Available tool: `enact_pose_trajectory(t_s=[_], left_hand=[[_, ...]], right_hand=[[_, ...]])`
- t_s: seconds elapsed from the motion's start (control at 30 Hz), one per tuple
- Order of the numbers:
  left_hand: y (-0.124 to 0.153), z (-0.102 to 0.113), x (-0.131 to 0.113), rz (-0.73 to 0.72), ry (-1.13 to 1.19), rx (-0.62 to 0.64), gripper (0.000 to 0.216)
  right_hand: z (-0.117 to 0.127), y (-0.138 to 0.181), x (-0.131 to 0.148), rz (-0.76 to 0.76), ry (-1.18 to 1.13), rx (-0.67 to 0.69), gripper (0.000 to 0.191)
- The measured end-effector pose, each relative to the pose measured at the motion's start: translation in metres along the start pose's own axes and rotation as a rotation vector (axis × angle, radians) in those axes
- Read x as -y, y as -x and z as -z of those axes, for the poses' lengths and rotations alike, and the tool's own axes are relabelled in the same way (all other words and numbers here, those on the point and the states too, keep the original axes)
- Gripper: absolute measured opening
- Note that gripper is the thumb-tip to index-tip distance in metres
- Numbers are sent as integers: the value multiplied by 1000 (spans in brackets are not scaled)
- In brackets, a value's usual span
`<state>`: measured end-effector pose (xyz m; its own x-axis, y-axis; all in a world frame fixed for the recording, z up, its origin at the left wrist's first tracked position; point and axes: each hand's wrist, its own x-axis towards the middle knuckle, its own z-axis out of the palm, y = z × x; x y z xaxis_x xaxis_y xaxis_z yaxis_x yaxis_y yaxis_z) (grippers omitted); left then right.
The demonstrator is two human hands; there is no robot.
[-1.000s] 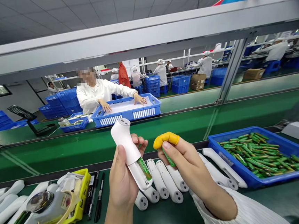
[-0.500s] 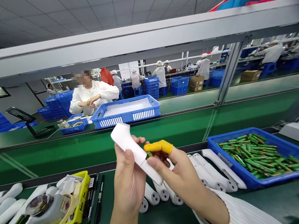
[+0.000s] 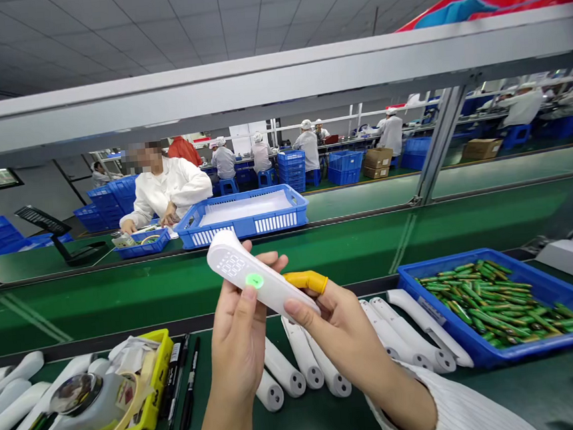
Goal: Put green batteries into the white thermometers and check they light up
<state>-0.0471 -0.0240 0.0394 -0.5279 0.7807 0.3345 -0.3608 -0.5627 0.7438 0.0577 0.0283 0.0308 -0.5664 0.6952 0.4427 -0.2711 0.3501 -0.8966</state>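
A white handheld thermometer [image 3: 273, 290] is held in front of me with its lit digits and a glowing green button facing up. My left hand [image 3: 243, 319] is closed around its head end, the thumb resting by the green button. The lower end of the handle is pinched by my right hand [image 3: 336, 324], which wears a yellow finger cot [image 3: 308, 281] on one finger. Beneath my hands, several more white thermometers [image 3: 284, 369] lie side by side on the dark green bench.
On the right stands a blue tray [image 3: 499, 350] full of green batteries. To the left are a yellow basket [image 3: 151, 414], a bottle [image 3: 95, 409], black pens [image 3: 190, 387] and more white thermometers [image 3: 30, 411]. Across the bench, a person [image 3: 168, 182] works beside a blue crate [image 3: 247, 225].
The thermometer has turned and tilted flatter, and its display and green button are now lit. The green battery by my right fingers is out of sight. The person opposite has lowered their hands.
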Motion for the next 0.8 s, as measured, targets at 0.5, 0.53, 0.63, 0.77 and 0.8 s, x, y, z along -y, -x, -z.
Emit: enact_pose_trajectory(t_s=[0.5,0.53,0.63,0.77,0.8], left_hand=[[-12,36,-3,-63,-93,149,49],[-13,37,-1,-75,-84,168,47],[-15,39,5,-52,-32,201,46],[-18,40,10,9,11,102,53],[-20,41,11,27,10,56,53]], right_hand=[[8,-2,4,-301,-196,400,35],[7,-1,2,-305,-207,426,36],[0,0,-2,-308,-217,464,38],[15,-10,8,-239,-97,415,44],[29,-14,12,-202,-30,337,45]])
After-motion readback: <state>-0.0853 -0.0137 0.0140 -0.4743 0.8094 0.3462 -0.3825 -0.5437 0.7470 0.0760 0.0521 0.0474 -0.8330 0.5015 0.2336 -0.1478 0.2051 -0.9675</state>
